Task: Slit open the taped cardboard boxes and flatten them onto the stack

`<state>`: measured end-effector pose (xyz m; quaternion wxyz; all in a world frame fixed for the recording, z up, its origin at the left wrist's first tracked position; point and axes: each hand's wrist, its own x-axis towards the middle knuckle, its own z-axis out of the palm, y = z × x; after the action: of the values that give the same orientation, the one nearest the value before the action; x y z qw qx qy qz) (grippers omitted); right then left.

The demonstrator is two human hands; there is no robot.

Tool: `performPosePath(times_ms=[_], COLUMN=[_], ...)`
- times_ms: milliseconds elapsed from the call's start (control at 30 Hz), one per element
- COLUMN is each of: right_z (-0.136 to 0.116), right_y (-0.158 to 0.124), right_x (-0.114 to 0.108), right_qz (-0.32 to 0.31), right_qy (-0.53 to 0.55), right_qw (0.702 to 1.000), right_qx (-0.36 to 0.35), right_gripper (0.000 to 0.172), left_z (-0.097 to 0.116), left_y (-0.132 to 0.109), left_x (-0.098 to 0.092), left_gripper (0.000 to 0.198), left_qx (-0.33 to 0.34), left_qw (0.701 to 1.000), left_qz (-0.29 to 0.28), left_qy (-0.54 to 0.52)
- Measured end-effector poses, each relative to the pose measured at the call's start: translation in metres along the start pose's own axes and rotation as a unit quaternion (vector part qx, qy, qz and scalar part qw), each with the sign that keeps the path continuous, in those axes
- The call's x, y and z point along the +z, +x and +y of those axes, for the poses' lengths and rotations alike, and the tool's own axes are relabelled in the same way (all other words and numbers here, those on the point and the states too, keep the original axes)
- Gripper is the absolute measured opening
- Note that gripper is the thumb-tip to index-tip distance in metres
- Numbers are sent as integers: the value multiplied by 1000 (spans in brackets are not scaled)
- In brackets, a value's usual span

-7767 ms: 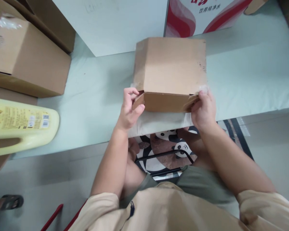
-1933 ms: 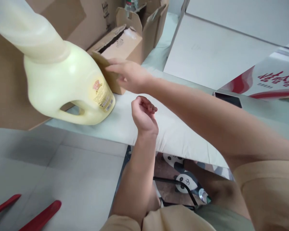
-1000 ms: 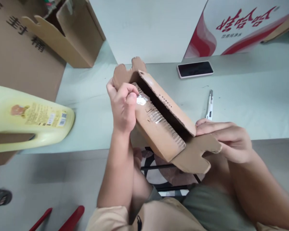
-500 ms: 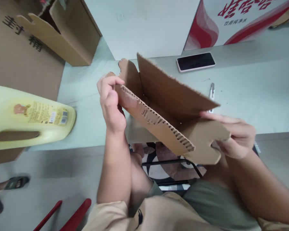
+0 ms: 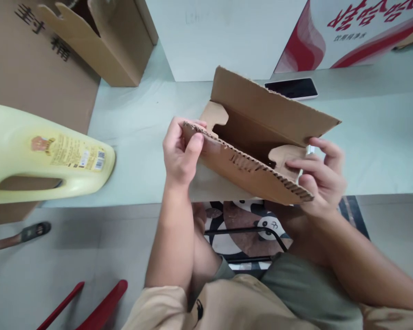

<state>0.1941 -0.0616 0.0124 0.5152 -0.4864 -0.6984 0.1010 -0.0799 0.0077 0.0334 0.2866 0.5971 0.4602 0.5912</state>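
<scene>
A small brown cardboard box (image 5: 258, 114) with torn corrugated edges is held over the front edge of the pale table (image 5: 141, 137), its top flaps standing open. My left hand (image 5: 181, 151) pinches the left end of the near wall, thumb on the outside. My right hand (image 5: 321, 176) grips the right end, fingers pressing a notched side flap inward. The box's inside looks dark and I cannot see any contents.
A large pale yellow jug (image 5: 41, 156) lies on its side at the left. A phone (image 5: 292, 88) lies behind the box. Open cardboard boxes (image 5: 113, 46) stand at the back left, a red-and-white carton (image 5: 347, 32) at the back right. Another person's sandalled foot (image 5: 34, 231) is on the floor.
The box has been turned more level and raised toward the table. The right side flap has been folded in under my right fingers. The far flap stands higher.
</scene>
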Motion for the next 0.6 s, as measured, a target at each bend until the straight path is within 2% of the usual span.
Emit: performPosePath(times_ms=[33,100,167,233,267,333,400,500,600], right_z=[-1,-2,-2,1,3,6,8,12,18], right_y=[1,1,0,-3,-5,-9,-12,-14,-13], right_x=[1,6,10,13,13,11,7,5,9], right_qz=[26,65,67,22,-6,-38,-37,-29,-42], right_qy=[-14,-18,39,119,138,123,81,48,47], right_qw=[999,998,997,992,990,992,996,998,998], right_qx=[-22,-14,18,39,36,11,-10,-20,-22], right_gripper=[19,14,34,61,65,54,40,38,39], left_z=[-1,-1,-2,-3,-4,-6,-7,-4,0], left_y=[0,-1,1,3,5,7,9,9,8], left_x=[1,4,8,10,10,10,10,12,17], left_gripper=[43,44,47,51,52,49,40,23,23], left_qx=[-5,-22,-24,8,32,75,94,74,51], left_qw=[1000,999,997,997,996,993,991,991,992], left_qz=[5,13,12,3,-4,-15,-23,-37,-34], left_qy=[10,40,68,82,84,86,94,108,106])
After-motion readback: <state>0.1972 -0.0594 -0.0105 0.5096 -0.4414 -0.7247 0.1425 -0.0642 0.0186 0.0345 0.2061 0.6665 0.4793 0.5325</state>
